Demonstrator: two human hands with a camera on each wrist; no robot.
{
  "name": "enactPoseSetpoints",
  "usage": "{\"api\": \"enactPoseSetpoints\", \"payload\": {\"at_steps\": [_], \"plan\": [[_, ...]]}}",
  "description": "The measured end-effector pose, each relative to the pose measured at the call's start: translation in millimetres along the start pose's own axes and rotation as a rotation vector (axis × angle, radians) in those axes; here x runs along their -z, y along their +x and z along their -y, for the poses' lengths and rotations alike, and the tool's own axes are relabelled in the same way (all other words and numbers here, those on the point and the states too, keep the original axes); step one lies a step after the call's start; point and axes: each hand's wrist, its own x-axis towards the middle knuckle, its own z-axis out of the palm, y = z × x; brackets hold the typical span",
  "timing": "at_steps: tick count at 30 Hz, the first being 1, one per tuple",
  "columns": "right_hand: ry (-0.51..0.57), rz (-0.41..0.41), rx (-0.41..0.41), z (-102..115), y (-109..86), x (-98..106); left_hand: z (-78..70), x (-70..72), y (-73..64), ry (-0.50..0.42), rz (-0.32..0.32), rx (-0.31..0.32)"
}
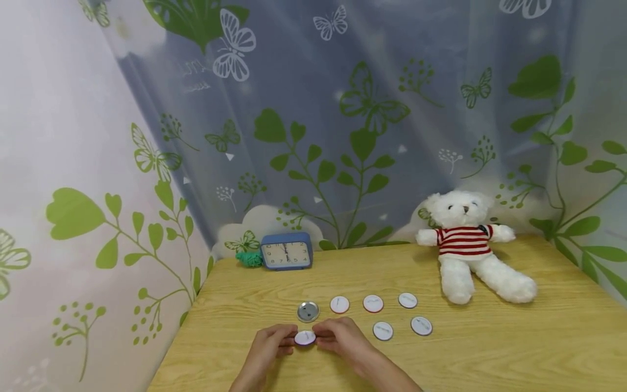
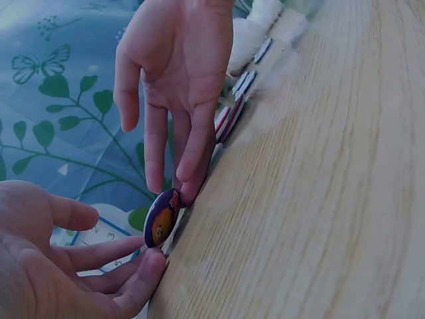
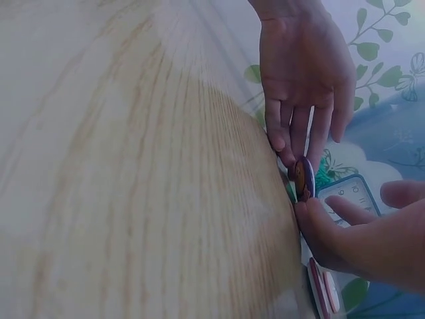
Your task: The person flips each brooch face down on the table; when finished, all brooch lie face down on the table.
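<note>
A round pin badge (image 1: 305, 338) is held between both hands close over the table, its white back turned up in the head view. Its purple front with an orange picture (image 2: 159, 222) shows in the left wrist view, tilted. My left hand (image 1: 266, 348) grips the left edge with its fingertips. At the opposite edge, the fingertips of my right hand (image 1: 345, 343) grip it. Just beyond lies a silver metal-backed badge (image 1: 308, 312). Several white-backed badges with pins, including a red-rimmed one (image 1: 339, 305) and a dark-rimmed one (image 1: 383, 331), lie to the right.
A blue alarm clock (image 1: 287, 251) stands at the back left of the wooden table (image 1: 490, 348), beside a green lump (image 1: 249, 259). At the back right sits a white teddy bear (image 1: 462, 245) in a red-striped shirt. A leaf-and-butterfly curtain (image 1: 303, 109) hangs behind.
</note>
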Motion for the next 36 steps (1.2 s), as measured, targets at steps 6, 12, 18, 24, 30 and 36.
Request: {"api": "enactPoseSetpoints", "payload": {"at_steps": [6, 12, 18, 24, 30, 36], "plan": [[-0.032, 0.010, 0.028, 3.0, -2.1, -1.5, -1.4, 0.6, -2.3, -0.008, 0.003, -0.006], [-0.005, 0.019, 0.042, 3.1, -2.3, -0.9, -4.5, 1.2, -3.8, -0.005, 0.015, -0.001], [0.001, 0.039, 0.039, 4.7, -3.6, -0.1, -5.9, 1.8, -2.6, 0.009, 0.035, 0.008], [0.008, 0.052, 0.038, 3.7, -2.0, 2.2, -5.6, 0.6, -1.4, 0.003, 0.031, 0.003], [-0.004, 0.079, 0.040, 3.5, -2.2, 4.3, -6.7, 0.3, -1.0, 0.007, 0.030, 0.009], [0.005, 0.085, 0.039, 4.2, -4.4, 7.9, -7.9, -1.0, -2.6, 0.011, 0.025, 0.010]]}}
